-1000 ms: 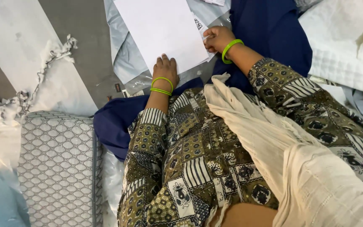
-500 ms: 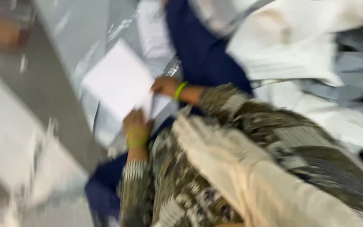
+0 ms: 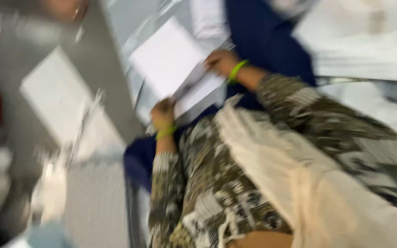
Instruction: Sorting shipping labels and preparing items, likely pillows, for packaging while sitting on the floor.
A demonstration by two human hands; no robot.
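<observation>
Your left hand (image 3: 162, 115) gripped the white sheet (image 3: 173, 64) at its near corner; its long axis ran toward one o'clock, where your right hand (image 3: 221, 62) pinched its far edge.

The sheet of paper (image 3: 173, 64) is plain white. Both wrists carry bright green bangles (image 3: 236, 70). The sleeves (image 3: 166, 193) show an olive, black and cream block print, with striped cream cuffs. A pale cream scarf (image 3: 299, 183) crosses the print. The cloth (image 3: 263, 36) beneath the paper is deep navy blue. Clear plastic wrap (image 3: 129, 27) looks silvery grey. The floor (image 3: 28, 55) is grey.
</observation>
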